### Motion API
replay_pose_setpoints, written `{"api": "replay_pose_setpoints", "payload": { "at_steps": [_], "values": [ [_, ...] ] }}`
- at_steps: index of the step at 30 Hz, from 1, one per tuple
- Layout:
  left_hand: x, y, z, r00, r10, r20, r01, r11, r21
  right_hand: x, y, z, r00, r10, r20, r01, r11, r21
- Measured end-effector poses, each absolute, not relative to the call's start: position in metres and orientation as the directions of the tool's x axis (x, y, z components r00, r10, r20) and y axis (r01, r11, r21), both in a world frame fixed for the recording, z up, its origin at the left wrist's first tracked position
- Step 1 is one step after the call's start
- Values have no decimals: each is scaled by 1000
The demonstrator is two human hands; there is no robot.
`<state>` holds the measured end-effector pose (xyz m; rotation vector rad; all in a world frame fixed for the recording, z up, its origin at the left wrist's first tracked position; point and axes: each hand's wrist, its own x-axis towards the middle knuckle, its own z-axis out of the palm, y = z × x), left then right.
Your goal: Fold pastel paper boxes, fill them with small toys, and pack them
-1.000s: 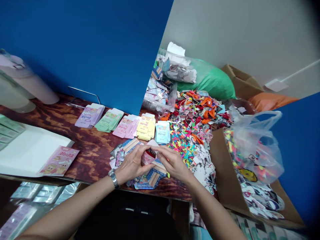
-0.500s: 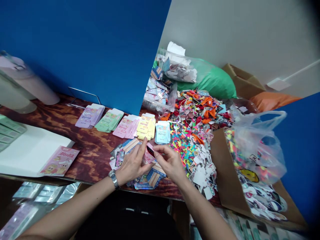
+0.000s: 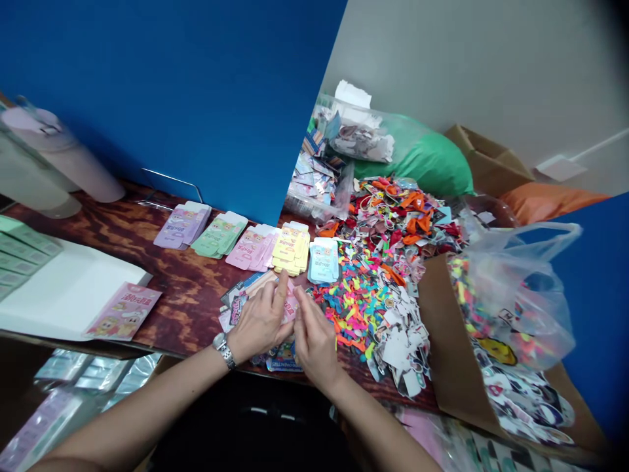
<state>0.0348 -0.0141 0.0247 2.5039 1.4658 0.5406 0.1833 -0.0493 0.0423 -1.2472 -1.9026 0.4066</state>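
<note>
A small pink folded paper carton point(image 3: 291, 305) stands between my two hands, partly hidden by the fingers. My left hand point(image 3: 260, 319), with a metal watch on its wrist, presses against one side of it. My right hand point(image 3: 313, 341) holds the other side with its fingertips. Below the hands lies a loose heap of flat blue printed cartons point(image 3: 284, 359). Farther up the wooden table point(image 3: 191, 288) stand flat stacks of purple point(image 3: 181, 225), green point(image 3: 219, 236), pink point(image 3: 253, 248), yellow point(image 3: 291, 250) and light blue point(image 3: 323, 261) cartons.
A heap of bright paper scraps point(image 3: 363, 305) spreads right of my hands. Beyond it are a cardboard box point(image 3: 442, 334) holding a plastic bag point(image 3: 514, 295) and a green sack point(image 3: 422, 157). A white tray point(image 3: 63, 295) with a pink sachet point(image 3: 122, 311) sits left.
My right hand has moved left and turned more upright, bringing both hands closer around the pink carton. The view has shifted slightly.
</note>
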Motion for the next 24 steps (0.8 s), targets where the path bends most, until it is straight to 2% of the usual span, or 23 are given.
{"api": "replay_pose_setpoints", "payload": {
  "at_steps": [3,5,10,13,15,18,22,24],
  "values": [
    [15,-21,28,434,884,175,814,-468,343,180,-48,35,-264,897,356,558,443,-702],
    [-11,-28,30,392,906,162,860,-423,286,180,-43,34,-299,911,285,530,406,-744],
    [-95,-50,30,62,983,175,996,-51,-70,180,-29,29,-256,942,216,540,325,-776],
    [-130,-61,27,-28,984,177,984,58,-166,177,-23,27,-308,921,240,548,378,-746],
    [-139,-62,26,-45,980,193,984,76,-161,174,-20,27,-338,901,270,549,422,-721],
    [-131,-49,28,-11,969,246,995,34,-90,174,-19,29,-352,889,292,549,449,-705],
    [-85,7,28,155,938,310,972,-201,120,174,-21,32,-349,889,296,548,450,-705],
    [-55,44,21,172,946,276,942,-239,234,174,-23,33,-353,886,301,547,456,-702]
  ]
}}
